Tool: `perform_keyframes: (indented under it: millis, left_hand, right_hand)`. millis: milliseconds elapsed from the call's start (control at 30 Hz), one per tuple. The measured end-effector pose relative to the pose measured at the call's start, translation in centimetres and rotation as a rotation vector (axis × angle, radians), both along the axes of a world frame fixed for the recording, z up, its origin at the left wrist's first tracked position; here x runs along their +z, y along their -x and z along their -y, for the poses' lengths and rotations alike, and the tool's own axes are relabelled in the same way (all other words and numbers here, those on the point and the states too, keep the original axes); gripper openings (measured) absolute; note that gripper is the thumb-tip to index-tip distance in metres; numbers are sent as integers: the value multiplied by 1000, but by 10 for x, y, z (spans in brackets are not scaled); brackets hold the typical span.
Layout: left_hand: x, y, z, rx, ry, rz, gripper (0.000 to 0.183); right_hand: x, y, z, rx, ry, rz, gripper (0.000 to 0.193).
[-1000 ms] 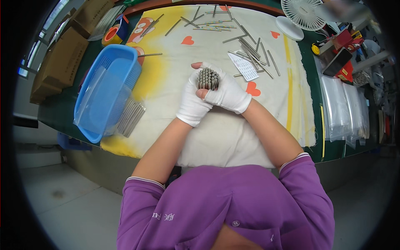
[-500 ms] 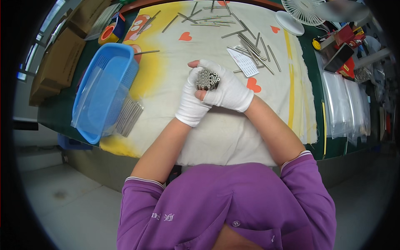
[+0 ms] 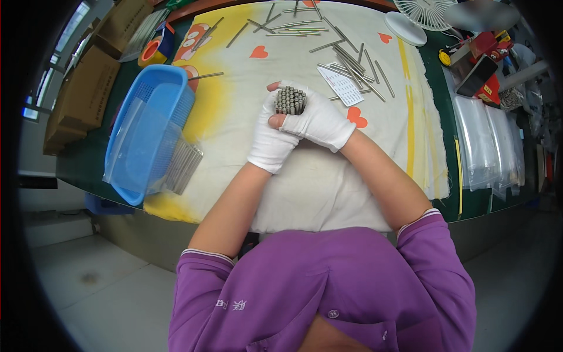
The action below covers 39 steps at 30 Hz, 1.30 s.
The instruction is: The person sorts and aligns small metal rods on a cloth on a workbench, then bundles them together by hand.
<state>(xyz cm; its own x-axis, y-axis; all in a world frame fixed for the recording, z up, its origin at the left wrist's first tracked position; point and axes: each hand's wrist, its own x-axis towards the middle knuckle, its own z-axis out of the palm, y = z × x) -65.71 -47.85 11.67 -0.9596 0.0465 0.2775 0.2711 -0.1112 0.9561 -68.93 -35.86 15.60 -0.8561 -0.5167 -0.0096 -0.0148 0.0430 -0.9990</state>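
A thick bundle of slim metal rods is clasped between my two hands above the cloth, its packed round ends facing up. My left hand, in a white fingertip-less glove, closes round the left side of the bundle. From the right, my right hand, gloved the same way, wraps over it with the thumb across the near side. The lower part of the bundle is hidden by the gloves. More loose metal rods lie scattered beyond my hands, some over a printed white paper slip.
At left stands a blue plastic basket with a clear bag of rods against its right side. Tape rolls and cardboard boxes sit behind it. Clear plastic bags, a dark phone-like slab and a white fan are at right.
The bundle has tipped slightly within my hands, and its end faces look different, now more uneven and fully turned up. Both hands stay closed round it in nearly the same place.
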Motion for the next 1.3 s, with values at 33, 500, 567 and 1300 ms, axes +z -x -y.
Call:
perform_keyframes:
  millis: [33,500,567,1300]
  left_hand:
    - [-1,0,-1,-3,-43,18,41]
    - [6,7,3,78,77,-3,41]
    - [32,9,13,-73,-78,515,29]
    - [32,3,24,71,190,-253,83]
  right_hand:
    - [0,0,1,-7,-9,3,54]
    - [-12,7,-1,-157,-24,-331,53]
    - [-8,13,-5,-342,-64,-661,48]
    - [1,-14,-4,58,193,88,37]
